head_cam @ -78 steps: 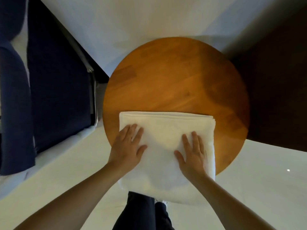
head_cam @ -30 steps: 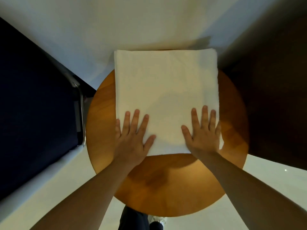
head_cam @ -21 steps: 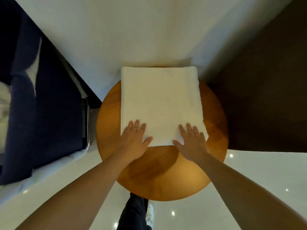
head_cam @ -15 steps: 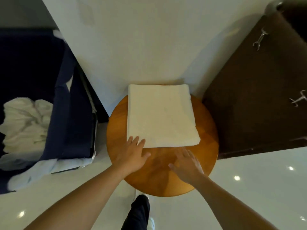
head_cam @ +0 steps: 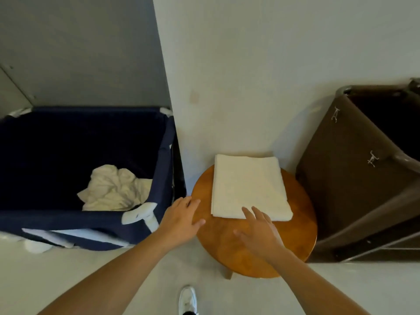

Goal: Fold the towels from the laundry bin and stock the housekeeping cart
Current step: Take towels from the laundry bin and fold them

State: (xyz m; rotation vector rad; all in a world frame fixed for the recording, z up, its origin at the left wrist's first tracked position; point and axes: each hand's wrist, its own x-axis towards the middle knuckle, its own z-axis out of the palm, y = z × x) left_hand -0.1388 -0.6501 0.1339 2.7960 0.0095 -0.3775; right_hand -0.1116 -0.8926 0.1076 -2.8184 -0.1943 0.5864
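Note:
A folded white towel (head_cam: 248, 186) lies flat on the far half of the round wooden table (head_cam: 302, 214). My left hand (head_cam: 181, 220) hovers open over the table's left edge, apart from the towel. My right hand (head_cam: 259, 233) is open over the bare wood, its fingertips at the towel's near edge. To the left stands the dark blue laundry bin (head_cam: 159, 169) with a crumpled white towel (head_cam: 113, 189) inside. The brown housekeeping cart (head_cam: 354, 178) stands to the right of the table.
A white wall (head_cam: 250, 76) rises directly behind the table, with a grey wall behind the bin. The pale floor (head_cam: 68, 273) runs below, and my white shoe (head_cam: 187, 300) shows at the bottom. The table sits tight between bin and cart.
Both hands slid the folded towel to the far side of the table, then came off it. The view pulled back, bringing the bin and the cart into sight.

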